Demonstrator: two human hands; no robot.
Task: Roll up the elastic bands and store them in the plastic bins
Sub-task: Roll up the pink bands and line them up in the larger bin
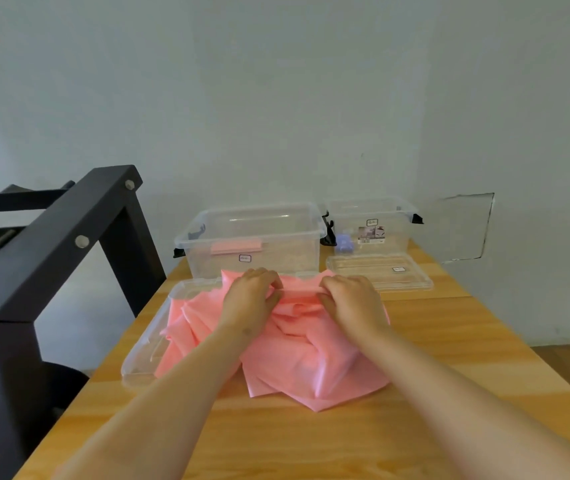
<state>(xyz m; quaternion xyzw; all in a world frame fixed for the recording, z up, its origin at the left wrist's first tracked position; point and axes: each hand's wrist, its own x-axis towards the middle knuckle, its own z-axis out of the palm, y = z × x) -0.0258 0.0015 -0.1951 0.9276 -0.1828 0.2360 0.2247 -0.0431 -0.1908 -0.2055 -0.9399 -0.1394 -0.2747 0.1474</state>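
Observation:
A crumpled heap of pink elastic band (287,355) lies on the wooden table (415,427), partly over a clear lid. My left hand (250,299) and my right hand (352,299) both pinch the heap's far edge, fingers curled into the material. Behind the heap stands a clear plastic bin (252,237) with a rolled pink band (236,247) inside. A second clear bin (371,225) at the back right holds a purple roll (344,243).
A clear lid (145,348) sits under the heap's left side. Another clear lid (378,271) rests in front of the right bin. A dark metal frame (69,244) stands off the table's left edge. A white wall is directly behind the bins.

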